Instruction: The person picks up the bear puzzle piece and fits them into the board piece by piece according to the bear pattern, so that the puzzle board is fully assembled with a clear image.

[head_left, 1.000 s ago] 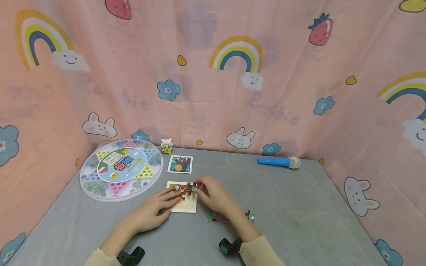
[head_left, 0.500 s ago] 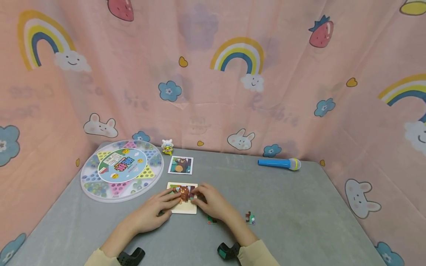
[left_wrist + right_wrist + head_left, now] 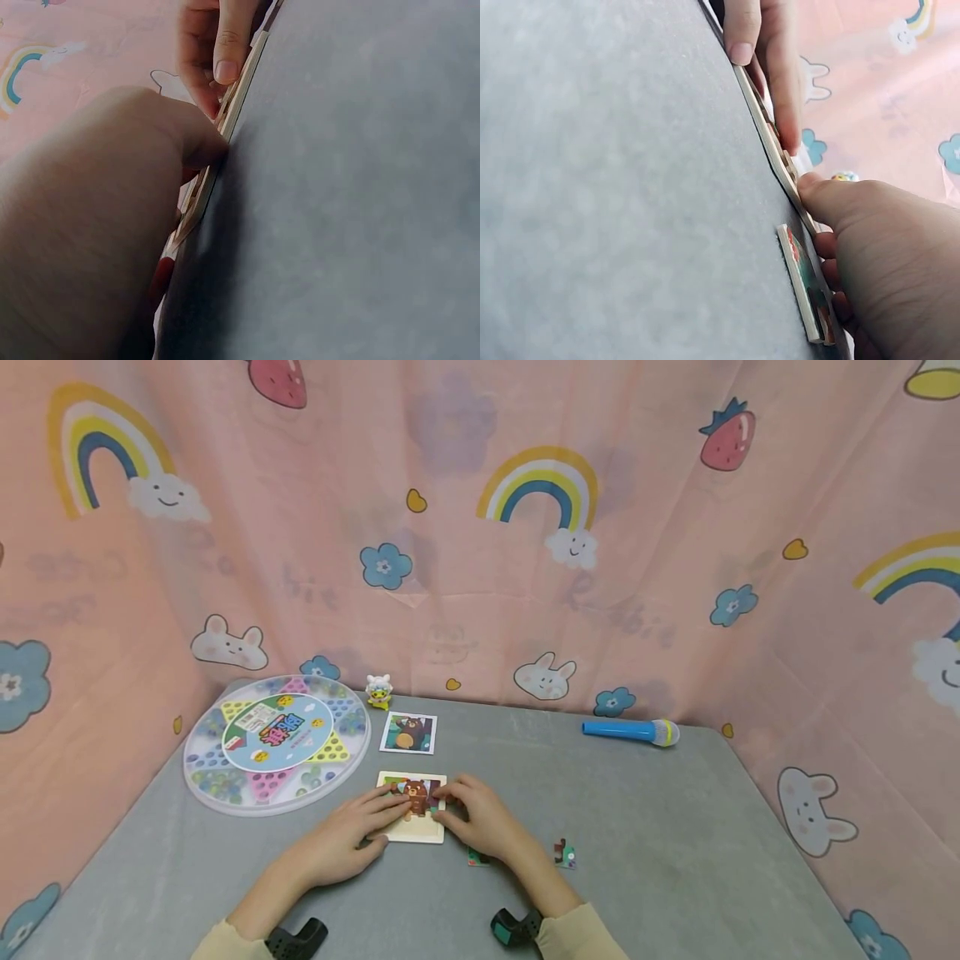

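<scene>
Two hands on one little bear puzzle, as seen from my end of the feed.
The cream square wooden puzzle tray lies flat on the grey tabletop between both hands, with brown bear puzzle pieces across its far part. Left hand is spread fairly wide, fingers laid over the tray's left side, I'd guess to stop it sliding. Right hand is narrow, thumb and fingers bent at the right edge, probably lining something up; I can't tell if it's actually pinching a piece. White-bordered square bear card sits just beyond the tray, picture up, so my bet is it's for reference. A small green-and-brown wooden piece waits within easy right-hand reach.
</scene>
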The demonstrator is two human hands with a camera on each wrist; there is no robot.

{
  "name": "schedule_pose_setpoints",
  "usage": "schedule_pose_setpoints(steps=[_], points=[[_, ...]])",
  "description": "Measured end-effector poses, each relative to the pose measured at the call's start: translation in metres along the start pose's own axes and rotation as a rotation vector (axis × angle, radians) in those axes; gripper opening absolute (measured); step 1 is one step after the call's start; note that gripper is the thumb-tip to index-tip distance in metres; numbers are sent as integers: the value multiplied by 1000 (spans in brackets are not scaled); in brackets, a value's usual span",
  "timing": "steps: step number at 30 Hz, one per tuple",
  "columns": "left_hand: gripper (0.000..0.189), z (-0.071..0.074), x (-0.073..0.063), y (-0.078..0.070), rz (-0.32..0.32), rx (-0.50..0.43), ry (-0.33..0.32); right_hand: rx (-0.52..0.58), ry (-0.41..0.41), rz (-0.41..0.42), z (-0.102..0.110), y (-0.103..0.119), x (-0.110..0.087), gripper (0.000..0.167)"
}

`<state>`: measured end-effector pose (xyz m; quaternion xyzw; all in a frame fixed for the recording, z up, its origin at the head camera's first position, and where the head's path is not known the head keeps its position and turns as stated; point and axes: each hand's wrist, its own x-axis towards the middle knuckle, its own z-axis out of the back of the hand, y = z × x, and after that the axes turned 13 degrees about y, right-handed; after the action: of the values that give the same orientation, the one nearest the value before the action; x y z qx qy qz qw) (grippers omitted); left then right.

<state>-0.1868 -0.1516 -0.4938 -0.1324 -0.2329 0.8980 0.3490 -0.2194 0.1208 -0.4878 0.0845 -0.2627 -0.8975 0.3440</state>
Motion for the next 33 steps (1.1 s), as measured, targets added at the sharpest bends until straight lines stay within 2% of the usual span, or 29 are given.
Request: schedule_pose_setpoints(steps=[5,11,24,33], points=[[52,0,1,-3,-5,53,-1,4,-16,16,-1,-2,0,26],[53,0,2,-6,1,74,-21,10,-29,20,-2,-1,1,20],[53,0,4,-8,-7,70,-35,19,-50,19,-2,1,2,21],[53,-2,3,-8,-17,60,-53,1,-101,22,-6,3,4,18]])
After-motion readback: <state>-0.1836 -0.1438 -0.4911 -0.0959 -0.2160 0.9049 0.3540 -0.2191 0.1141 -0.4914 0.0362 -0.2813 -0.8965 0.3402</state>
